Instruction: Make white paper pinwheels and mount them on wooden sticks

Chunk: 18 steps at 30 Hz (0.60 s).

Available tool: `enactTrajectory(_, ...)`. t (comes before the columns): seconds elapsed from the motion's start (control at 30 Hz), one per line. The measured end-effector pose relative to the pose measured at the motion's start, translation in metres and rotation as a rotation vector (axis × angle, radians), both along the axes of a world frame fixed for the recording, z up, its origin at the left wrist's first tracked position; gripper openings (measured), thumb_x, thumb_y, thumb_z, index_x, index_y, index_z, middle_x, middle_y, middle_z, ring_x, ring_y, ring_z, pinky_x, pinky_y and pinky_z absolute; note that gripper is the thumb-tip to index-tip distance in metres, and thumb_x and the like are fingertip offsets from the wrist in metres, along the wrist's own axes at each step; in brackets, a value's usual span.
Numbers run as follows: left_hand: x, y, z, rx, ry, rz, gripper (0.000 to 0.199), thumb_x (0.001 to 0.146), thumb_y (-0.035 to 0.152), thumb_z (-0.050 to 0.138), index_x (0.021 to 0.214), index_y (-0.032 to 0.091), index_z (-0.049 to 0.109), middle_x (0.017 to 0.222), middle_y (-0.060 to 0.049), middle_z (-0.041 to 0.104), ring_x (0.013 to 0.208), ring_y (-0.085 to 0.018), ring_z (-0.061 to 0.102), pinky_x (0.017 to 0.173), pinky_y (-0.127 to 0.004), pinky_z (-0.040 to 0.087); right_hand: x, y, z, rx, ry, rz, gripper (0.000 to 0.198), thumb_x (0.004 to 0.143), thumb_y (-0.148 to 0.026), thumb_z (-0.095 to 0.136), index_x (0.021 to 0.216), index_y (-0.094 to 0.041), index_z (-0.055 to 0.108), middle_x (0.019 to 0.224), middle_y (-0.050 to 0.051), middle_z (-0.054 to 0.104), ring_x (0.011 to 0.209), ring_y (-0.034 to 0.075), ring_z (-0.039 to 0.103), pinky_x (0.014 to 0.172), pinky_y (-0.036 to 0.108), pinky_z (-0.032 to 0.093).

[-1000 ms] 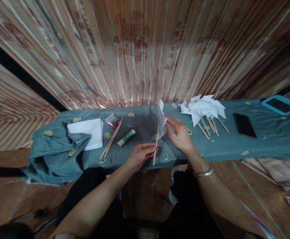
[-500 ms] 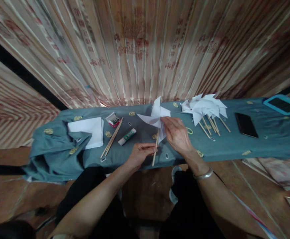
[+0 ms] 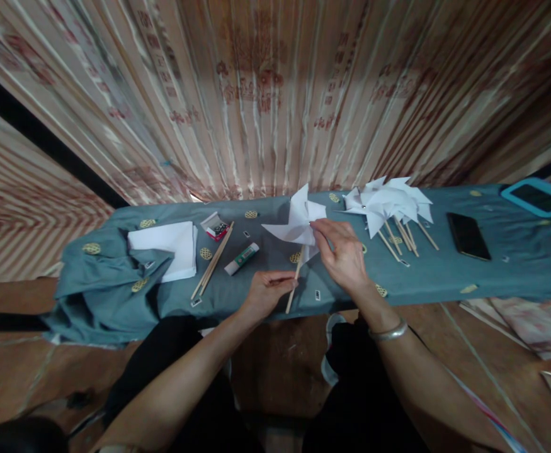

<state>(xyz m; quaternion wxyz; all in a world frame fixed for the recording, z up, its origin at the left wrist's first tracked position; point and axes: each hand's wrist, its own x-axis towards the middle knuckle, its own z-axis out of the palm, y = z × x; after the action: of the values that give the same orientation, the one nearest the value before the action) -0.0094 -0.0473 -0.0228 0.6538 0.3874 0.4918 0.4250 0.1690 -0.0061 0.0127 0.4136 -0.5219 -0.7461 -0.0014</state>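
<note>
A white paper pinwheel [image 3: 298, 220] on a wooden stick [image 3: 293, 294] is held up over the middle of the cloth-covered table. My left hand [image 3: 266, 292] pinches the stick below the blades, its thumb and forefinger closed. At the pinwheel's right side, my right hand [image 3: 344, 251] has its fingertips together on the paper close to the centre, where a small shiny pin head shows. Its fingers partly cover the right blades. To the right lies a bunch of finished-looking white pinwheels [image 3: 393, 204], overlapping, with their sticks pointing toward me.
Left of my hands lie a glue stick [image 3: 242, 258], several loose wooden sticks [image 3: 213, 261], a small open box of pins [image 3: 215, 226] and a stack of white paper [image 3: 181, 251]. A black phone [image 3: 468, 236] and a blue-framed device [image 3: 539, 196] rest at the right. A curtain [image 3: 266, 126] hangs behind.
The pinwheel's blades have turned to face me more. My right hand's fingers have shifted slightly right, uncovering the pinwheel's centre. My left hand keeps its hold on the stick.
</note>
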Motion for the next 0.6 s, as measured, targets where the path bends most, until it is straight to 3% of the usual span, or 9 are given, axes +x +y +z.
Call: enactTrajectory(0.6, 0.0005, -0.0015, -0.0078, 0.175, 0.057, -0.097, 0.016, 0.061, 0.022, 0.076, 0.076, 0.02, 0.08, 0.071, -0.002, 0.071, 0.065, -0.012, 0.059, 0.064, -0.023, 0.045, 0.0074, 0.0055, 0.005, -0.071, 0.392, -0.072, 0.01, 0.081, -0.029, 0.067, 0.082, -0.024, 0.075, 0.101, 0.005, 0.074, 0.102, 0.023, 0.063, 0.094, 0.042, 0.047)
